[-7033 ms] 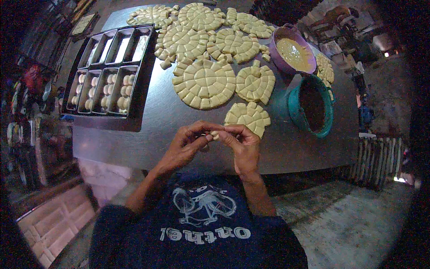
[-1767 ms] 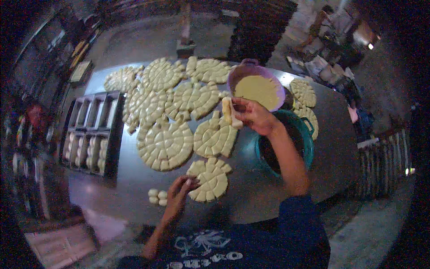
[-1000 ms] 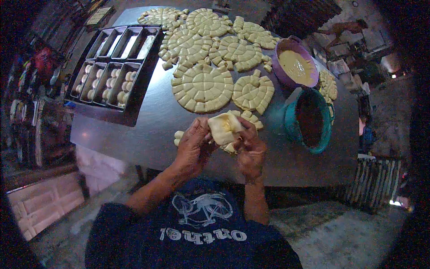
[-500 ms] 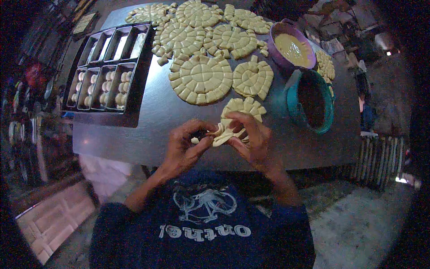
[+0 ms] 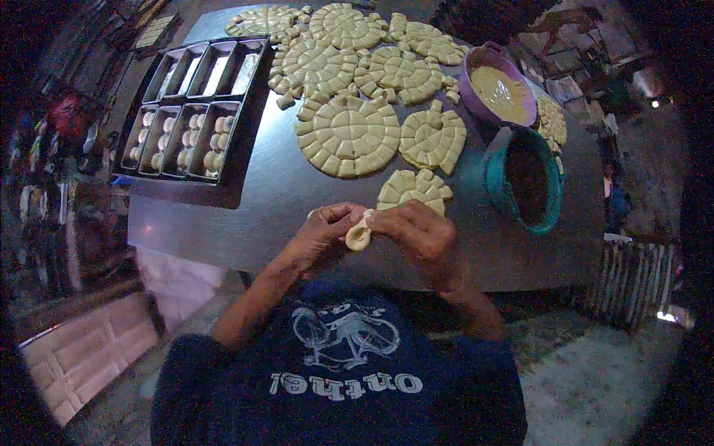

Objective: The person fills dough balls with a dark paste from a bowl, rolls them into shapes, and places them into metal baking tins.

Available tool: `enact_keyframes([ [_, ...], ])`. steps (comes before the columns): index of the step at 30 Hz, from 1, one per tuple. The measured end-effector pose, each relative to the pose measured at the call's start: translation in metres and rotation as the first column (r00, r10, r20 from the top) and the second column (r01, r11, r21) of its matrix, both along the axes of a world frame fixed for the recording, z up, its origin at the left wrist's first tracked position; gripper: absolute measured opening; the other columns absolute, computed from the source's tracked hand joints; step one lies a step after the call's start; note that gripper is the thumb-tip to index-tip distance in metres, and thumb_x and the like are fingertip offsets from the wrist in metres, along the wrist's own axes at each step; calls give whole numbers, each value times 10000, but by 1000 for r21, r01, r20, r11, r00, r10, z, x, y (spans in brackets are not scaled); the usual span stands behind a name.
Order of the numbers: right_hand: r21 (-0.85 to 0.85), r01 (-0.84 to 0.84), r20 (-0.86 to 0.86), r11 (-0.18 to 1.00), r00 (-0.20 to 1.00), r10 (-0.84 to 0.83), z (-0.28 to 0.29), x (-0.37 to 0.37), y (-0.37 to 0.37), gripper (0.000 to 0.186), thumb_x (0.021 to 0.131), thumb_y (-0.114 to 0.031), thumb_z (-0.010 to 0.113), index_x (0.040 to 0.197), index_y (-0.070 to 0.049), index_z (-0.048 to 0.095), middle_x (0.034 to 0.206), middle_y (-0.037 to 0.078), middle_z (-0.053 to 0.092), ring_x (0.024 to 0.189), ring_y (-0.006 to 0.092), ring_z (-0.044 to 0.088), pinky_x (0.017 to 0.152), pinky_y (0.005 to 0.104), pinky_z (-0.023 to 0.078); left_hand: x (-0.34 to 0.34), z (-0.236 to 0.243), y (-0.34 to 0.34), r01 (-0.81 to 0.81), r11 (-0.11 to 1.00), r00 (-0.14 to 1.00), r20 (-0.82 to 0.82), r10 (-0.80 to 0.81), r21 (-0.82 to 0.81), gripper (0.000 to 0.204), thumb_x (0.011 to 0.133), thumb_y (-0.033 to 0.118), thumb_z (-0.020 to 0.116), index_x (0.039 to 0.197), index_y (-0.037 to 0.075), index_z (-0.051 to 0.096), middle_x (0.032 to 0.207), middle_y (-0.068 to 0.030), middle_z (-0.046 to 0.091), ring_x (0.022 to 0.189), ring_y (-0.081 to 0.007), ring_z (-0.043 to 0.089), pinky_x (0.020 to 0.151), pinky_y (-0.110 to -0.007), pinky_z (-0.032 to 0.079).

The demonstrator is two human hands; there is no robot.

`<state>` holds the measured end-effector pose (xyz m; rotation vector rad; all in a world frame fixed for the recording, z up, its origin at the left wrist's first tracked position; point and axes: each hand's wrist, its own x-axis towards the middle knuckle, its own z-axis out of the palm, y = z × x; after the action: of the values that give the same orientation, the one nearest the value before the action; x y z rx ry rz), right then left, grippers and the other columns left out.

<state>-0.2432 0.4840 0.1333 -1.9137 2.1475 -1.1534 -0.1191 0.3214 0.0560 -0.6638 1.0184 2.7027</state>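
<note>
Between my hands, near the front edge of the table, is a small piece of pale dough [image 5: 358,238], its lower end bulging in a rounded pouch. My left hand [image 5: 327,236] pinches it from the left with thumb and forefinger. From the right, my right hand [image 5: 418,235] is closed on its upper end, back of the hand upward, so most of its fingertips are hidden. Just beyond my right hand lies a scored, scallop-edged dough piece [image 5: 410,189], partly covered by that hand. A larger round of scored dough [image 5: 348,136] lies behind it.
Several more segmented dough rounds [image 5: 320,67] cover the far table [image 5: 201,227]. At the left stands a dark divided baking pan [image 5: 236,111], its near compartments holding dough balls [image 5: 219,141]. To the right are a purple bowl [image 5: 470,93] of yellowish mixture and a teal bucket [image 5: 494,169].
The dough went from spread-out folds to a narrower, gathered shape with a rounded pouch below. My right hand turned over, knuckles up, and closed on it. The view shifted slightly.
</note>
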Motion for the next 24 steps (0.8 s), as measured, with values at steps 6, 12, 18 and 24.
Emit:
enact_keyframes([
  [6, -21, 327, -179, 945, 928, -326, -18, 46, -13, 290, 833, -48, 668, 1122, -24, 656, 1104, 132, 657, 988, 283, 672, 833, 366, 571, -1, 16, 6, -166, 976, 985, -23, 171, 145, 336, 908, 208, 685, 1169, 24, 584, 1106, -62, 634, 977, -173, 630, 843, -305, 540],
  [12, -119, 440, -66, 890, 891, -450, -23, 45, -18, 263, 815, -67, 745, 1066, -26, 679, 1028, 109, 653, 924, 225, 676, 790, 298, 567, 5, 12, 2, -174, 975, 981, -106, 161, -138, 301, 903, 120, 665, 1187, 32, 613, 1158, -75, 635, 976, -146, 621, 774, -265, 507],
  [18, 103, 505, 847, 857, 406, -342, -43, 43, -11, 237, 793, -96, 775, 1015, -43, 710, 937, 86, 668, 843, 191, 650, 775, 311, 521, 6, 36, -6, -74, 876, 969, -243, -51, -477, 270, 915, 112, 648, 1171, 26, 634, 1131, -71, 659, 994, -115, 603, 770, -258, 495],
  [24, -9, 575, 566, 818, 678, -469, -65, 53, -3, 283, 783, -40, 763, 1059, -32, 702, 1101, 112, 664, 993, 203, 643, 779, 313, 557, 1, 30, 16, -254, 837, 963, -207, 173, -485, 283, 936, 194, 647, 1168, 33, 650, 1031, -53, 685, 880, -113, 632, 740, -254, 515],
])
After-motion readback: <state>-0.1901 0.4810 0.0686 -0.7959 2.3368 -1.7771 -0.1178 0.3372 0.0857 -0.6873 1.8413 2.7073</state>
